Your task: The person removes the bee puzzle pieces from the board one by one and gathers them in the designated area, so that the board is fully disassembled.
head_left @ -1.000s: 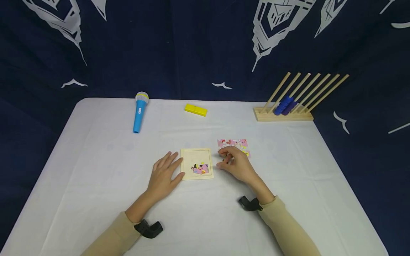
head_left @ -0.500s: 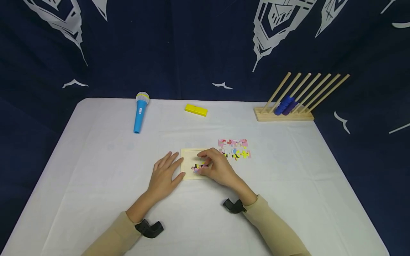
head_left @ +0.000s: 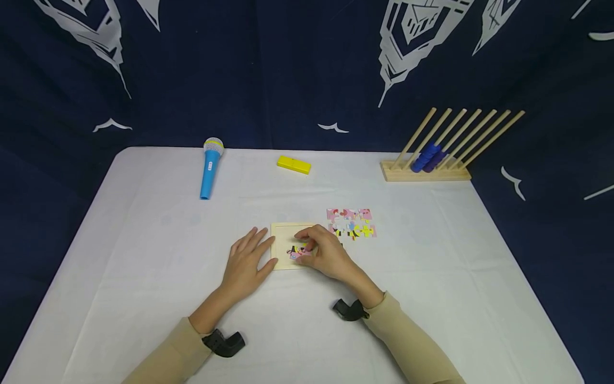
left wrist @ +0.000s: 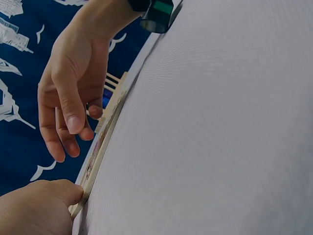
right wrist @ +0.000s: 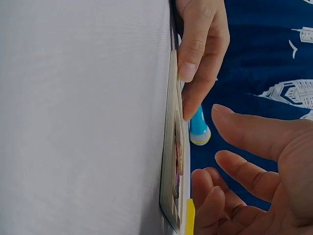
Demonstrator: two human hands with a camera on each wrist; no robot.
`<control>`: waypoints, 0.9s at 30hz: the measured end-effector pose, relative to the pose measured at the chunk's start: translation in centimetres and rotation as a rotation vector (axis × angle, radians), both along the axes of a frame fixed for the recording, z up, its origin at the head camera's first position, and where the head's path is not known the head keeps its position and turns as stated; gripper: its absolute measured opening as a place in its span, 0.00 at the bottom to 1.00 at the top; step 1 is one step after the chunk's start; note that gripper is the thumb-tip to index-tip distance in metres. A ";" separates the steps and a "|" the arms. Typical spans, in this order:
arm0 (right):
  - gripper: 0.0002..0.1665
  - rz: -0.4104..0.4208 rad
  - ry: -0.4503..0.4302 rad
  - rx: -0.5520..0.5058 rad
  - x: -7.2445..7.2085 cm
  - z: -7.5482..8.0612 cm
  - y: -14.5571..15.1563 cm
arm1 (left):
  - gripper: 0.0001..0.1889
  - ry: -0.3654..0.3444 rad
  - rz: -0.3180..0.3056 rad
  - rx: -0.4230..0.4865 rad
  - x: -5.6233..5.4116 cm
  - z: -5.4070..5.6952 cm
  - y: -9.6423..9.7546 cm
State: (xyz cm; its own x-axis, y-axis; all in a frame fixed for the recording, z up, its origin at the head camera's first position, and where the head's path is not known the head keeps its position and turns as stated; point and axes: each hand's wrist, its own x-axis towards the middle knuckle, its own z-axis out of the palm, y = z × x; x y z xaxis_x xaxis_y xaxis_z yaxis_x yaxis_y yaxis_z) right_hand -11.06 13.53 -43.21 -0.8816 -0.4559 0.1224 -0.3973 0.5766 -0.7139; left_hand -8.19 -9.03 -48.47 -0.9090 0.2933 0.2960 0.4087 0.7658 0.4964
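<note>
A shallow wooden puzzle tray [head_left: 283,232] lies on the white table, with a few joined pink and yellow jigsaw pieces [head_left: 296,252] inside. Beside its left edge, my left hand [head_left: 243,265] rests with fingers spread, thumb and index at the rim. The right hand [head_left: 330,257] hovers over the tray's right side, bent fingers close above the jigsaw pieces and hiding that corner. In the right wrist view, a gap shows between the right hand's [right wrist: 274,171] thumb and loosely bent fingers, and no piece is visible there. My left thumb [left wrist: 73,192] touches the tray's edge.
Loose jigsaw pieces [head_left: 350,215] lie in rows just right of the tray. Farther back are a blue toy microphone [head_left: 208,170], a yellow block [head_left: 293,165] and a wooden peg stand [head_left: 424,176] with blue and purple beads. A dark patterned cloth [head_left: 268,74] hangs behind.
My right hand has moved left from beside the loose pieces to over the tray, then stayed there through the last half second. The left hand has not moved.
</note>
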 end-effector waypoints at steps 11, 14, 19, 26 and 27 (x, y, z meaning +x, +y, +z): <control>0.26 0.012 0.004 0.037 0.0 -0.3 0.0 | 0.26 -0.006 0.002 0.002 0.0 0.0 0.0; 0.25 0.011 -0.001 0.045 0.1 -0.3 0.0 | 0.26 -0.005 0.003 0.001 0.0 0.0 0.0; 0.23 -0.004 -0.025 0.087 0.1 -0.5 -0.2 | 0.26 -0.006 0.005 0.002 0.0 0.1 0.1; 0.21 -0.006 -0.016 0.124 0.1 -0.8 -0.3 | 0.26 -0.006 0.006 0.002 0.0 0.0 0.1; 0.20 -0.005 -0.015 0.126 0.1 -0.8 -0.3 | 0.26 -0.004 0.006 0.001 0.0 0.0 0.1</control>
